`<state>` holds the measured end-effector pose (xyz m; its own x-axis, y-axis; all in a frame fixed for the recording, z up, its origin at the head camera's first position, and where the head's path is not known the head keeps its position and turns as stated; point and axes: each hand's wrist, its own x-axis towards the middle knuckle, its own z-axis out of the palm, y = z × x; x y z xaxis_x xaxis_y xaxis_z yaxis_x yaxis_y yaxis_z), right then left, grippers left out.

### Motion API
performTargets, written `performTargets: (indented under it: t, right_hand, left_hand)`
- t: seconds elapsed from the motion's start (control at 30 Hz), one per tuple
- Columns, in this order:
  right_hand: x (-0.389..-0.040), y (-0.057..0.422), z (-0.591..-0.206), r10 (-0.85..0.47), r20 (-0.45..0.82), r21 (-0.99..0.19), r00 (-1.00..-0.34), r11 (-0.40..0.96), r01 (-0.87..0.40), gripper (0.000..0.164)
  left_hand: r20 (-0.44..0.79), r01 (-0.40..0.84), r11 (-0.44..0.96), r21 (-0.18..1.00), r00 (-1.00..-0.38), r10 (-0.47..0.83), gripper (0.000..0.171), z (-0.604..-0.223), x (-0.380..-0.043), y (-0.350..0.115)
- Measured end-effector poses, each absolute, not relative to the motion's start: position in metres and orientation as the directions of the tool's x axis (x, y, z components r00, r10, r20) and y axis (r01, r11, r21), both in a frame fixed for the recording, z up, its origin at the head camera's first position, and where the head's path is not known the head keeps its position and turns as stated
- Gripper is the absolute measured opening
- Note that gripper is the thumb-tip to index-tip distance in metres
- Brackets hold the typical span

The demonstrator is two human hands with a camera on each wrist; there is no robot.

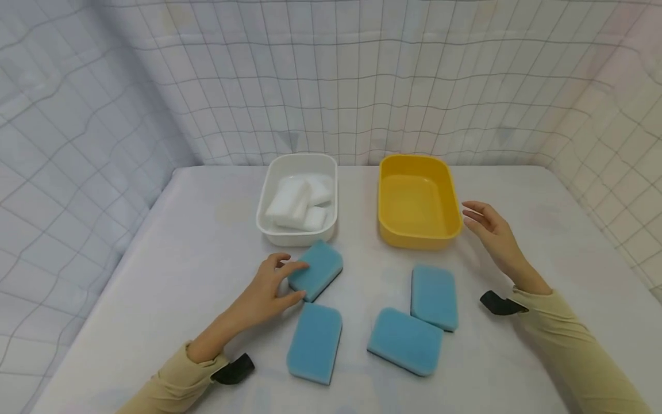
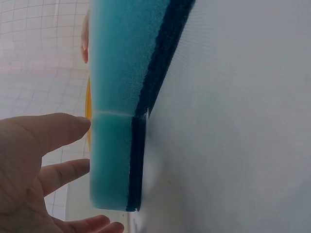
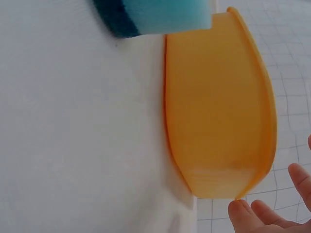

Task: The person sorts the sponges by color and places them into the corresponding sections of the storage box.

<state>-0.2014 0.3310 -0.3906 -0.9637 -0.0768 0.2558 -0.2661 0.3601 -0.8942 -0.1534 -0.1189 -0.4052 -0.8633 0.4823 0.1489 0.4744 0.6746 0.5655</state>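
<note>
My left hand (image 1: 264, 293) reaches over a blue sponge (image 1: 322, 267) with a dark scouring side underneath. Its fingers are spread and loosely bent, the index fingertip over the sponge's top and the thumb by its near corner. In the left wrist view, the thumb (image 2: 68, 128) comes right up to the soft blue face. A second blue sponge (image 1: 314, 344) lies just below, corner to corner with the first. My right hand (image 1: 493, 236) hovers beside the right wall of a yellow tub (image 1: 420, 242), fingers loosely bent and holding nothing.
A white tub (image 1: 297, 238) with folded white cloths (image 1: 292, 201) stands at the back left. Two more blue sponges, an upright one (image 1: 434, 296) and a slanted one (image 1: 405, 342), lie in front of the yellow tub. Grid-patterned white curtains (image 1: 362, 86) hang behind and at both sides.
</note>
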Motion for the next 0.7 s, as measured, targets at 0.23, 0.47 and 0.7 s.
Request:
performTargets:
  t: [0.23, 0.47, 0.7]
  right_hand:
    - [-0.202, 0.328, -0.403, -0.108, 0.193, -0.891, -0.975, 0.398, -0.221, 0.040]
    - [-0.203, 0.321, -0.405, -0.103, 0.173, -0.884, -0.980, 0.422, -0.200, 0.038]
    - [-0.204, 0.319, -0.407, -0.102, 0.126, -0.903, -0.987, 0.399, -0.157, 0.034]
  left_hand:
    - [0.076, 0.457, 0.696, 0.554, -0.860, 0.504, 0.051, -0.398, -0.157, -0.116]
    - [0.030, 0.444, 0.733, 0.515, -0.864, 0.503, 0.052, -0.389, -0.158, -0.112]
    - [-0.001, 0.448, 0.767, 0.459, -0.863, 0.505, 0.053, -0.384, -0.161, -0.106]
